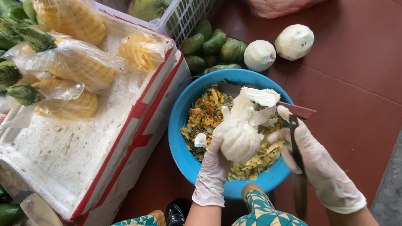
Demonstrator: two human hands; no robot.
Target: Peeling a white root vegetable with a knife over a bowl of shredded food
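Observation:
My left hand (213, 167), in a thin white glove, grips a round white peeled fruit (239, 140) from below, over a blue basin (178, 121). Loose flaps of white pith (259, 97) hang off the fruit's top. My right hand (320, 169), also gloved, holds a dark knife (300, 193) just to the right of the fruit, its long blade pointing back toward me. The basin holds a heap of yellow and green peelings (205, 117). A second knife (298, 110) lies across the basin's far rim, mostly hidden behind the fruit.
Two peeled white fruits (259, 55) (294, 41) and several green mangoes (213, 46) lie on the red floor beyond the basin. A white foam box (63, 155) at the left carries bagged peeled pineapples (83, 69). A white plastic basket (184, 16) stands behind.

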